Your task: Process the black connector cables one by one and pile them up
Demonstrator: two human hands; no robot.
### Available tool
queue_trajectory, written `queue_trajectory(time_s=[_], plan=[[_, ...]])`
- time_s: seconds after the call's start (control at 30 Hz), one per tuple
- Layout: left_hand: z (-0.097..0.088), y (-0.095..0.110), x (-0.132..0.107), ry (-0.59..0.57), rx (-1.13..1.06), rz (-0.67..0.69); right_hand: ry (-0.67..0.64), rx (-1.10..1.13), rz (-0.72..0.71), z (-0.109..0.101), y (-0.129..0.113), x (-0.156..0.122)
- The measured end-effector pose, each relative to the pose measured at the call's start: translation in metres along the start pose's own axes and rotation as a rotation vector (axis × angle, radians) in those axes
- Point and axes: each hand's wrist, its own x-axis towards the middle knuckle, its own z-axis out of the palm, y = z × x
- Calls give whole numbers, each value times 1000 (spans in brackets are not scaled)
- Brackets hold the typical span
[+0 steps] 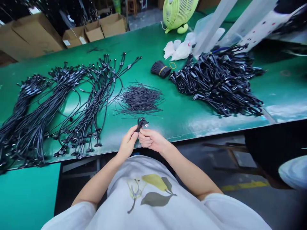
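Several cardboard boxes (112, 25), contents hidden | left hand (128, 143), right hand (151, 140): black cable (141, 124)

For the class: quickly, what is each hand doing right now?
Left hand: closed, holding a black cable plug.
Right hand: closed against the plug; whether it grips cannot be told.

The cable plug (141, 123) held at centre is matte black with a silver tip; the long loose cables (81, 102) and the heaped cables (216, 80) are black too; the workbench top (182, 124) is glossy green; a yellow rubber band (173, 65) lies beside a black wire bundle (160, 69); the desk fan (177, 11) is lime green; the shirt (112, 191) is pale grey, printed with a yellow leaf and 2 grey-green leaves; the cardboard boxes (96, 30) are brown; the plastic bags (179, 51) are white.
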Motion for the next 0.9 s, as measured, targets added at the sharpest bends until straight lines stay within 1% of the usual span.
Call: queue_trajectory(time_s=[0.03, 0.07, 0.13, 0.2, 0.23, 0.27, 0.3, 0.33, 0.4, 0.43, 0.5, 0.57, 0.63, 0.7, 0.77, 0.83, 0.9], plan=[[2, 2, 2, -7, -117, -69, -21, 1, 31, -3, 1, 0], [3, 4, 5, -2, -242, -138, 10, -40, 32, -7, 2, -1], [2, 8, 12, 57, -479, -254, 160, -165, -18, -13, 1, -6], [-1, 13, 20, 113, -675, -336, 353, -294, -113, -18, -2, -12], [-2, 16, 24, 119, -748, -371, 431, -339, -163, -20, -4, -16], [-2, 19, 26, 108, -799, -402, 481, -372, -202, -22, -6, -18], [-2, 21, 28, 87, -825, -427, 500, -407, -227, -23, -7, -19], [0, 23, 29, 62, -830, -444, 489, -448, -237, -24, -7, -20], [6, 27, 29, 16, -790, -454, 425, -522, -230, -25, -6, -20], [10, 27, 29, 0, -752, -448, 399, -548, -226, -25, -4, -19], [16, 25, 29, -2, -652, -405, 402, -570, -233, -24, -1, -19], [22, 20, 32, 21, -539, -332, 466, -589, -285, -21, 3, -20], [28, 13, 37, 64, -480, -278, 537, -702, -409, -15, 7, -21], [36, 7, 42, 119, -489, -277, 580, -927, -566, -10, 13, -19], [44, 4, 44, 163, -524, -330, 622, -1169, -687, -10, 20, -14], [51, 4, 44, 146, -554, -397, 693, -1321, -724, -17, 26, -8], [57, 6, 41, 77, -587, -425, 771, -1381, -683, -27, 29, -4]])
